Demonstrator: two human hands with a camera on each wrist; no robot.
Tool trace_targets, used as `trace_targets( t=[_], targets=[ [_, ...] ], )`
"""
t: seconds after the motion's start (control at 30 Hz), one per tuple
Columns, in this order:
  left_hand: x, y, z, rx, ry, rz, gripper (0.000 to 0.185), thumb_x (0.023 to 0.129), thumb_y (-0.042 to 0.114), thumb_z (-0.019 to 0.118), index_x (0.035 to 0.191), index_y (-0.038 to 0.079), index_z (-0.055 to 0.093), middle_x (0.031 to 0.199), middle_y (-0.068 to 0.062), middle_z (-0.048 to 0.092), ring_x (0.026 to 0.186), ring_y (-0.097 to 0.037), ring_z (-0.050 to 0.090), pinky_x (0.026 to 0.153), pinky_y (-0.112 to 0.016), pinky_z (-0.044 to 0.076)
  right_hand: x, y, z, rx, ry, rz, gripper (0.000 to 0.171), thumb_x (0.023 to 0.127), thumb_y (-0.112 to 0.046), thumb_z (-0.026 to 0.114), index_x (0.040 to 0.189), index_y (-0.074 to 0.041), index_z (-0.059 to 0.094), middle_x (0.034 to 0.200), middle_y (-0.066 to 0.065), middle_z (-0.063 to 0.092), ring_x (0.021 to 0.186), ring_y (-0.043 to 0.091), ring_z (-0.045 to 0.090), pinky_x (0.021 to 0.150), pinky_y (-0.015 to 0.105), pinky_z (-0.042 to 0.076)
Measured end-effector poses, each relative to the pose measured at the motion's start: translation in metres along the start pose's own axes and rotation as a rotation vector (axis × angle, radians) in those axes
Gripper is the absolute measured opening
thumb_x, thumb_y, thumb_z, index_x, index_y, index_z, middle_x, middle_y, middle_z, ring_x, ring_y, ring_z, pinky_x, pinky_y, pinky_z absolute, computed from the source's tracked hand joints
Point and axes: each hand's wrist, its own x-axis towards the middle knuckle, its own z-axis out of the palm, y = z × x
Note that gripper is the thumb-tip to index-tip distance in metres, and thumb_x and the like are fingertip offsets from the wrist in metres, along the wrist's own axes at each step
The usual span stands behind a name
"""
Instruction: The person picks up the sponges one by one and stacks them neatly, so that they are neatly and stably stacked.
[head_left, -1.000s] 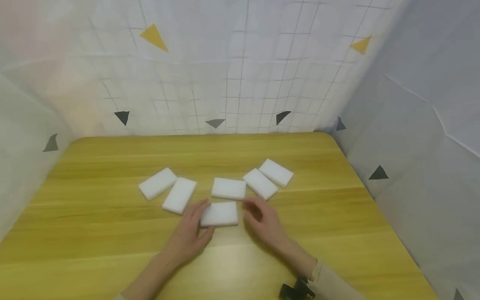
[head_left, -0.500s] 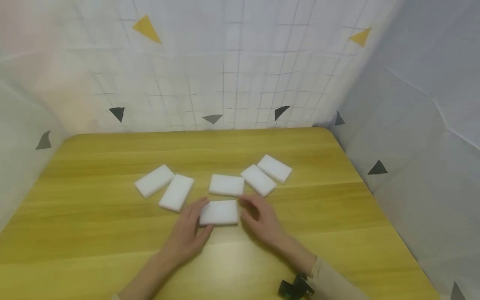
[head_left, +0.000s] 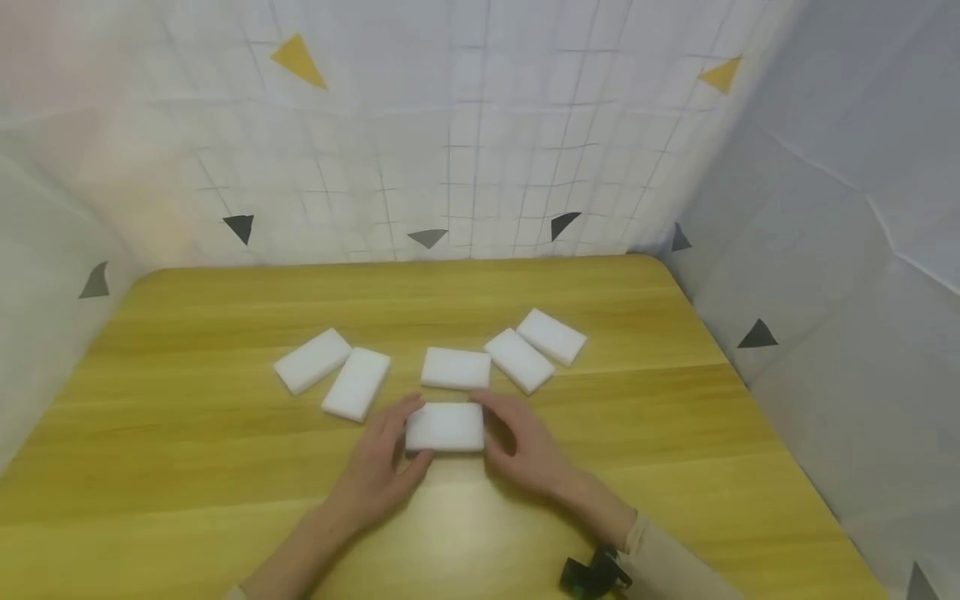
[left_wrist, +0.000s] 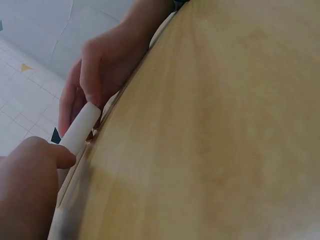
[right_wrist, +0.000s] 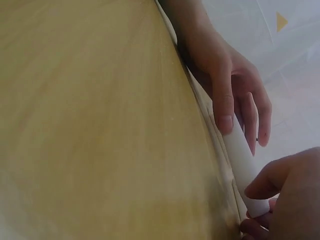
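Note:
In the head view, a white rectangular block [head_left: 446, 427], thick and smooth like a sponge, is held level close over the wooden table, between two hands. My left hand [head_left: 382, 462] pinches its left end, thumb on the near edge and fingers along the far edge. At the right end, my right hand [head_left: 528, 442] curls its thumb and fingers about the corner. Both wrist views show the block edge-on: the left wrist view has the left thumb [left_wrist: 62, 156] on the white block [left_wrist: 80, 129], and the right wrist view has the right thumb [right_wrist: 260, 187] against it.
Behind the hands lie several similar white blocks: a left pair [head_left: 356, 384], a single middle one [head_left: 456, 368] and a right pair [head_left: 519, 361]. The wooden table [head_left: 225, 467] meets a white sheet wall [head_left: 390, 167]. A black device [head_left: 595, 573] sits at the right wrist.
The right hand has closed in from beside the block to hold its right end. The held block has shifted slightly right; the left hand keeps its grip. The other blocks stay put.

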Motion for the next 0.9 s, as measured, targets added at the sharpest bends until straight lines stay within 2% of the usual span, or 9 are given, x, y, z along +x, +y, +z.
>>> trace_targets(
  t=[0.13, 0.33, 0.6, 0.77, 0.9],
  targets=[
    [0.0019, 0.0012, -0.0017, -0.016, -0.009, -0.003, 0.068, 0.082, 0.019, 0.082, 0.141, 0.007, 0.05, 0.146, -0.011, 0.052, 0.135, -0.029, 0.049, 0.113, -0.049, 0.042, 0.0005, -0.0052, -0.0029, -0.002, -0.035, 0.006, 0.068, 0.078, -0.008, 0.067, 0.144, -0.007, 0.051, 0.138, 0.007, 0.056, 0.128, 0.024, 0.051, 0.111, 0.045, 0.044],
    [0.0032, 0.0017, -0.0028, -0.031, 0.0, -0.002, 0.067, 0.083, 0.024, 0.082, 0.14, 0.009, 0.051, 0.142, -0.009, 0.055, 0.132, -0.027, 0.052, 0.111, -0.046, 0.045, 0.0021, -0.0085, -0.0037, -0.01, -0.068, 0.057, 0.077, 0.078, -0.013, 0.069, 0.15, -0.011, 0.042, 0.144, 0.008, 0.049, 0.132, 0.023, 0.047, 0.114, 0.049, 0.041],
    [0.0035, 0.0007, -0.0022, -0.037, -0.004, -0.021, 0.067, 0.081, 0.028, 0.084, 0.138, 0.008, 0.053, 0.136, -0.009, 0.059, 0.128, -0.027, 0.055, 0.109, -0.046, 0.048, 0.0031, -0.0077, -0.0014, -0.039, -0.024, 0.061, 0.067, 0.078, -0.013, 0.074, 0.14, -0.005, 0.052, 0.141, 0.008, 0.051, 0.131, 0.024, 0.048, 0.112, 0.047, 0.043],
    [0.0023, -0.0019, -0.0016, -0.045, -0.025, -0.037, 0.069, 0.078, 0.018, 0.084, 0.138, 0.007, 0.052, 0.137, -0.008, 0.059, 0.13, -0.026, 0.054, 0.111, -0.045, 0.045, 0.0025, -0.0078, -0.0006, -0.035, -0.015, 0.08, 0.065, 0.076, -0.012, 0.074, 0.138, -0.003, 0.054, 0.14, 0.009, 0.053, 0.13, 0.025, 0.05, 0.111, 0.048, 0.044],
    [0.0014, -0.0027, -0.001, -0.061, -0.037, -0.025, 0.07, 0.075, 0.01, 0.083, 0.138, 0.005, 0.052, 0.137, -0.009, 0.059, 0.13, -0.028, 0.054, 0.112, -0.045, 0.044, 0.0006, -0.0065, -0.001, -0.051, -0.017, 0.075, 0.065, 0.076, -0.012, 0.074, 0.137, -0.003, 0.054, 0.139, 0.009, 0.053, 0.13, 0.026, 0.05, 0.111, 0.047, 0.044]
  ],
)
